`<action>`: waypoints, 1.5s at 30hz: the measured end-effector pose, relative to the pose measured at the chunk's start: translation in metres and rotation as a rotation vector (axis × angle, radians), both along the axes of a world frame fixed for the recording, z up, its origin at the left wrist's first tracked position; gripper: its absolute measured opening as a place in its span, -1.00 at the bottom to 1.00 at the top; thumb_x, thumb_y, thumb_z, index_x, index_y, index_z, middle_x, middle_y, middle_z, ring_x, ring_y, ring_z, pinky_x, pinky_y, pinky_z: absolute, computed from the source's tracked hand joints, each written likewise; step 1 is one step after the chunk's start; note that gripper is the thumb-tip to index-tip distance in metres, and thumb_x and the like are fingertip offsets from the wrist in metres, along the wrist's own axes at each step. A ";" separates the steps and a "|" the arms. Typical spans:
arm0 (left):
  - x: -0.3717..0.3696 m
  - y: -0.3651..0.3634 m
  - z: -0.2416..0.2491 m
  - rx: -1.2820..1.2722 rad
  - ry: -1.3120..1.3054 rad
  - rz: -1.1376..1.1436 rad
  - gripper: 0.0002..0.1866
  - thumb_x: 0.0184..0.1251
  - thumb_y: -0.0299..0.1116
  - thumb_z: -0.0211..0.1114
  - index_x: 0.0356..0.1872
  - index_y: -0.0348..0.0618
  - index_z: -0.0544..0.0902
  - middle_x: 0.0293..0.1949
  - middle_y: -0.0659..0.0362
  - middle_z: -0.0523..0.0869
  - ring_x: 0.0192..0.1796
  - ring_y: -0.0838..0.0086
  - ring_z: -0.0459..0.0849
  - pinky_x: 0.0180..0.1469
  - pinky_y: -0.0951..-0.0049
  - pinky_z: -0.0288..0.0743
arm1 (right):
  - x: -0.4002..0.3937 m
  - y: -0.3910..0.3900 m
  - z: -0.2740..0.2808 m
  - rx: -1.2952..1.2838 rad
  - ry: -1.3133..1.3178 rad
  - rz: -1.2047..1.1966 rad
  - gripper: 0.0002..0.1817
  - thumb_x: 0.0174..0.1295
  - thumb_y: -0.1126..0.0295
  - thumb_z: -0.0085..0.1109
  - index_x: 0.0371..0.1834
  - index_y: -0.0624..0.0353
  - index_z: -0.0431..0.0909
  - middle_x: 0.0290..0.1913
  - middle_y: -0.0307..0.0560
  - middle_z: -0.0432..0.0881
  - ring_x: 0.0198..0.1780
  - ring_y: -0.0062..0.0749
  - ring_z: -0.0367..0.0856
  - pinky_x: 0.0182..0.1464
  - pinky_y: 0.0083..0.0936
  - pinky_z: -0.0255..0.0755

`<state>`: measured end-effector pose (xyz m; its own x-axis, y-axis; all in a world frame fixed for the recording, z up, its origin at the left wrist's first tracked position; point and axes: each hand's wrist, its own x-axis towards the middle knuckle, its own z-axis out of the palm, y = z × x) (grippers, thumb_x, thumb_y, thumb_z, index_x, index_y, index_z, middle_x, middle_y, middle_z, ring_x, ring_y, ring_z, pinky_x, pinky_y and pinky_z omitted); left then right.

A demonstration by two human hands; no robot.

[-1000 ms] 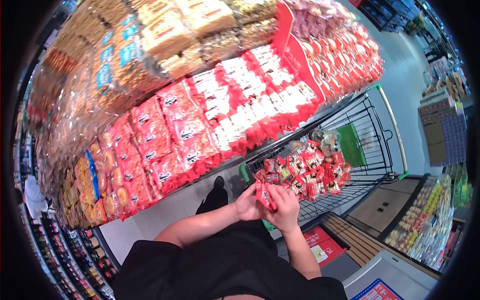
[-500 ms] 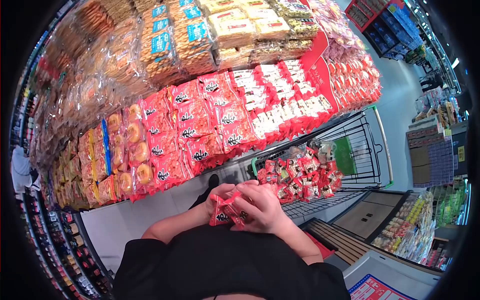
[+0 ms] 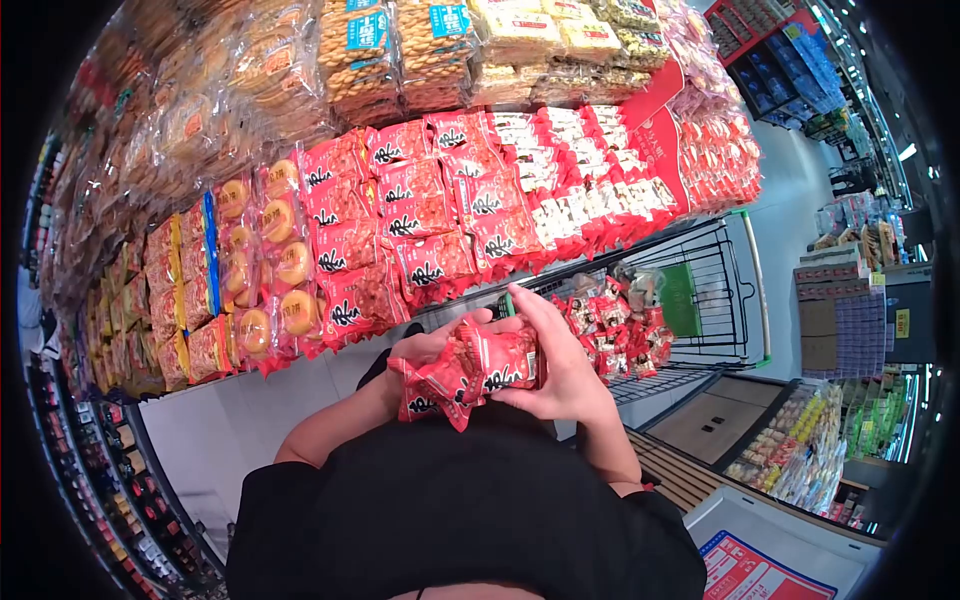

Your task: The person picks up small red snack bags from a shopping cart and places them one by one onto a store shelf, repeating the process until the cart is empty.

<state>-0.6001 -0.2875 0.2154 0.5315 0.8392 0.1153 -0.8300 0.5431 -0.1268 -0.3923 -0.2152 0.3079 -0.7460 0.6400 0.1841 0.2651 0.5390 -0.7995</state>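
In front of my chest, both hands hold red snack packets with black lettering. My left hand (image 3: 424, 346) is wrapped behind the left-hand packets (image 3: 425, 388), its fingers partly hidden by them. My right hand (image 3: 568, 378) grips another red snack packet (image 3: 503, 360) from the right side, thumb below and fingers over the top. The packets overlap each other between the hands. Just beyond, matching red packets (image 3: 413, 208) lie in rows on the display.
A shopping cart (image 3: 745, 290) with several small red-and-white packages (image 3: 625, 325) stands ahead to the right. Round pastries in clear wrap (image 3: 292, 264) and bagged twisted snacks (image 3: 435, 65) fill the display. A slatted wooden bench (image 3: 680, 468) is at lower right.
My hands have spread farther apart, and the red packets between them now show more fully. My right hand has turned and opened around its packet. The view has shifted slightly.
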 end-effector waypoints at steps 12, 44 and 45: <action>-0.008 0.003 0.005 0.143 0.484 0.142 -0.16 0.27 -0.45 0.35 0.58 -0.10 0.18 0.62 0.03 0.13 0.64 0.23 0.13 0.58 0.20 0.19 | 0.003 -0.006 -0.026 -1.006 0.373 -0.255 -0.28 0.22 0.55 0.45 0.41 0.29 0.27 0.10 -0.03 0.66 0.09 -0.52 0.66 0.09 -0.56 0.57; -0.009 -0.014 0.022 0.054 0.860 0.087 -0.53 0.35 -0.40 0.40 0.22 -0.23 0.46 -0.02 0.19 0.65 -0.05 0.64 0.63 0.05 0.51 0.55 | 0.015 0.011 -0.032 -0.199 0.423 0.007 -0.80 -0.07 0.76 0.20 -0.40 0.27 0.68 0.30 0.24 0.46 0.30 -0.06 0.57 0.07 -0.32 0.59; -0.009 -0.014 0.025 0.030 0.846 0.084 -0.55 0.36 -0.41 0.39 0.21 -0.22 0.46 -0.03 0.19 0.65 -0.07 0.64 0.64 0.04 0.51 0.56 | 0.013 0.010 -0.027 -0.192 0.394 -0.018 -0.82 -0.10 0.69 0.24 -0.40 0.25 0.66 0.31 0.26 0.46 0.33 -0.02 0.53 0.14 -0.25 0.54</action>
